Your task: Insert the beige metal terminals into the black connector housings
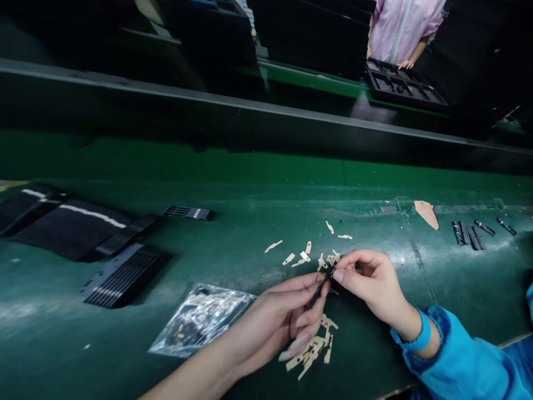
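Observation:
My left hand (283, 311) is closed around a slim black part (318, 293), held tilted above the table. At its upper end, the thumb and forefinger of my right hand (370, 280) are pinched together. Whatever sits between those fingertips is too small to make out. Several flat cream-coloured pieces (305, 256) lie scattered just beyond my hands. A heap of similar pieces (312, 353) is below my left hand, which partly covers it. Left of my forearm rests a clear plastic bag (200, 319) with small pieces inside.
On the left of the green table (233, 244) lie a stack of black slotted parts (120, 278), a smaller slotted part (188, 213) and black wrapping (75, 222). Small black parts (470, 236) and a tan scrap (427, 214) are at right. Across a ledge, a person (403, 30) stands by a black tray (408, 91).

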Tool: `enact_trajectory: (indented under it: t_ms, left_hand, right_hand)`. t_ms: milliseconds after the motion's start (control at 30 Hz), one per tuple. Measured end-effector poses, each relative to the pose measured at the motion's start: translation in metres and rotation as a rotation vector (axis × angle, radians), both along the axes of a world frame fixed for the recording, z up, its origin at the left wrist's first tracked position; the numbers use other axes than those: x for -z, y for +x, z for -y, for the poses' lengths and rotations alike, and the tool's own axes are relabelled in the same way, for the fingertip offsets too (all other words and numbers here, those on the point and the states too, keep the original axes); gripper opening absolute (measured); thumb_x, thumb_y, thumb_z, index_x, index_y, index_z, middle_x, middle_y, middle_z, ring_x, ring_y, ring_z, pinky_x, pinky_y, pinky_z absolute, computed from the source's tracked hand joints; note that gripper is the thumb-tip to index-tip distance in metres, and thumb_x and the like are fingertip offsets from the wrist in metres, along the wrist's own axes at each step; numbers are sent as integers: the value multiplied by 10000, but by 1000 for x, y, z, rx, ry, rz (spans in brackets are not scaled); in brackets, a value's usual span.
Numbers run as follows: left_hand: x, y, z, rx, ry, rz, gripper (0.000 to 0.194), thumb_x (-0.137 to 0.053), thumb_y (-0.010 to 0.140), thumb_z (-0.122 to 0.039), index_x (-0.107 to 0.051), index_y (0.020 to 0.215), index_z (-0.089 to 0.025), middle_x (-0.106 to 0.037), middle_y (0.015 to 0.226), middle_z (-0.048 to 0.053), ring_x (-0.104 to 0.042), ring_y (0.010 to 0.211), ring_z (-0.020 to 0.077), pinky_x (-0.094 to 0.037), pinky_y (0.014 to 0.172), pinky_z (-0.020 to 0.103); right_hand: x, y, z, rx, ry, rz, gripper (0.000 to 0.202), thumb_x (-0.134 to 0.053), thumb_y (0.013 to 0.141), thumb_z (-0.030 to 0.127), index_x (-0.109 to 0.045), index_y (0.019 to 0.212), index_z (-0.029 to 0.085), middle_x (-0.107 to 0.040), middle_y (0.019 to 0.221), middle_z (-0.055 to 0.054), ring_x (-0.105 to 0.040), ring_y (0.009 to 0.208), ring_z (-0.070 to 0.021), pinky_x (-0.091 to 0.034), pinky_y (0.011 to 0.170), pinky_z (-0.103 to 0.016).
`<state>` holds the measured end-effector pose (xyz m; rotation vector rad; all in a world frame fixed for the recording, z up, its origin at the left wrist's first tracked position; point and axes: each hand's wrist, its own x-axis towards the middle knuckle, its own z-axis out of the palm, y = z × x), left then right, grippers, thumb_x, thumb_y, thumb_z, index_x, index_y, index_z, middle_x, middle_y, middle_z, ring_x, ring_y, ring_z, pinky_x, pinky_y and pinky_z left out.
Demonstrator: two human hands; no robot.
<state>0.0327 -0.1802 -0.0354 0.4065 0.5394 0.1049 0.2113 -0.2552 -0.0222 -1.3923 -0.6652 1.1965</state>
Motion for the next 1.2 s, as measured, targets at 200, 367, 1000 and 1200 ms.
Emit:
enact_trajectory:
  t_ms: [200,367,1000,1200]
  left_hand:
    - [1,2,1,7,22,-57,354,-885,799,-430,-672,892,-162,-474,555,-60,-417,449,79,-389,346,128]
    - [-2,2,3,-15,59,-80,371,-887,796,-444,-668,896,-162,-477,562,-60,-428,458,78,-393,359,126]
    - [-6,4,6,-80,18,-49,342,-848,830,-412,-622,946,-184,-426,562,-85,-314,425,64,-324,352,136]
    - [-7,5,4,-140,535,-243,498,-700,884,-675,-552,929,-202,-405,571,-95,-398,466,88,-360,449,166]
  right_hand:
    - [-4,0,-3,23,-43,-53,119,-848,646,262,-763,667,181,-623,558,27,-471,514,-92,-379,512,-225]
    - [-3,-2,-5,22,-67,-87,104,-827,638,258,-749,642,190,-597,529,42,-441,481,-88,-379,507,-236]
    - [0,0,-6,50,-15,-78,115,-803,650,266,-708,633,204,-590,534,47,-425,487,-95,-382,513,-236]
    - [-3,7,-3,-17,-6,29,159,-832,704,294,-711,726,193,-614,633,27,-475,546,-103,-365,512,-225]
